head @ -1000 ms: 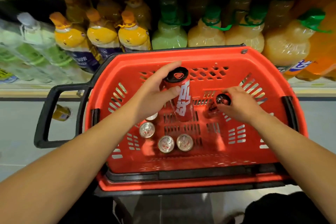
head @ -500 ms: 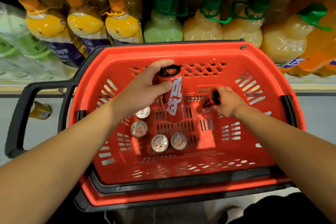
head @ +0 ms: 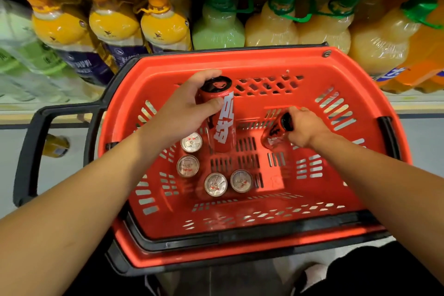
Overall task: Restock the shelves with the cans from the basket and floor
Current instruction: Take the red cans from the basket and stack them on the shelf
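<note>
A red plastic basket (head: 300, 60) with black trim fills the middle of the head view. My left hand (head: 177, 113) grips a tall red can with white lettering (head: 222, 125) near its black top, lifted above the basket floor. My right hand (head: 305, 127) holds a second red can (head: 276, 133) by its top; this one tilts to the left, low in the basket. Several short cans with silver lids (head: 215, 184) stand upright on the basket floor below my left hand.
A low shelf behind the basket holds rows of orange-capped yellow bottles (head: 60, 31) and green-capped juice bottles (head: 271, 24). A yellow can (head: 56, 145) lies on the grey floor to the left, seen through the basket's black handle (head: 26, 151).
The view has tipped down and closer to the basket. My right hand has sunk a little with its can, which now tilts more. My left hand still holds the tall can.
</note>
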Demonstrator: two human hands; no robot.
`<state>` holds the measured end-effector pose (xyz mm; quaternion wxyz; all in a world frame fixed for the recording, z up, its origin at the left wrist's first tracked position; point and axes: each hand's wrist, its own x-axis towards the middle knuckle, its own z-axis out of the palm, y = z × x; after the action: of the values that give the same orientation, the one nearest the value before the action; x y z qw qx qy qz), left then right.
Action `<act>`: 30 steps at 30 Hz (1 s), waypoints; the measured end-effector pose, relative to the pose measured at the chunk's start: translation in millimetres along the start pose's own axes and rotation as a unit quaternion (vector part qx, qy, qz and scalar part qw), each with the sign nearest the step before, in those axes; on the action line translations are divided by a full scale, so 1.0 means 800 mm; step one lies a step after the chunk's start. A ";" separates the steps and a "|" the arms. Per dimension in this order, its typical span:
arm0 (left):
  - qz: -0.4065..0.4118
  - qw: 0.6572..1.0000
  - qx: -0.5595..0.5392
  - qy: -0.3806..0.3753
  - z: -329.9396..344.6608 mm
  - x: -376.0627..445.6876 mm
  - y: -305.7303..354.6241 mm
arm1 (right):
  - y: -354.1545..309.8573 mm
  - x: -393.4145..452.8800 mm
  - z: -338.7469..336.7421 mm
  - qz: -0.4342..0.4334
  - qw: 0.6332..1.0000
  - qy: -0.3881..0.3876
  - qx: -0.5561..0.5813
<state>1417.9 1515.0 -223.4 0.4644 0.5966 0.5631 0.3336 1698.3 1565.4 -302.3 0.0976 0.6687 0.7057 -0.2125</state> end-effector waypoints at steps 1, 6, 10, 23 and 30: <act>-0.003 1.000 0.005 0.004 -0.001 -0.001 0.001 | -0.003 -0.005 -0.005 -0.004 1.000 0.005 0.000; -0.006 0.999 0.003 0.034 -0.013 -0.012 0.011 | -0.015 -0.042 -0.032 -0.058 0.996 0.044 0.052; 0.012 0.997 -0.049 0.056 -0.016 -0.017 0.022 | -0.030 -0.078 -0.061 -0.096 0.980 0.098 0.141; 0.054 0.972 -0.161 0.161 -0.051 -0.043 0.067 | -0.102 -0.134 -0.144 -0.190 0.874 0.268 0.358; 0.086 0.961 -0.159 0.211 -0.102 -0.040 0.132 | -0.144 -0.138 -0.237 -0.231 0.843 0.307 0.376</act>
<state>1376.4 1505.3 -92.9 0.3931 0.4776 0.5345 0.5759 1621.8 1545.5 -66.8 -0.4353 0.5024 0.6996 -0.2622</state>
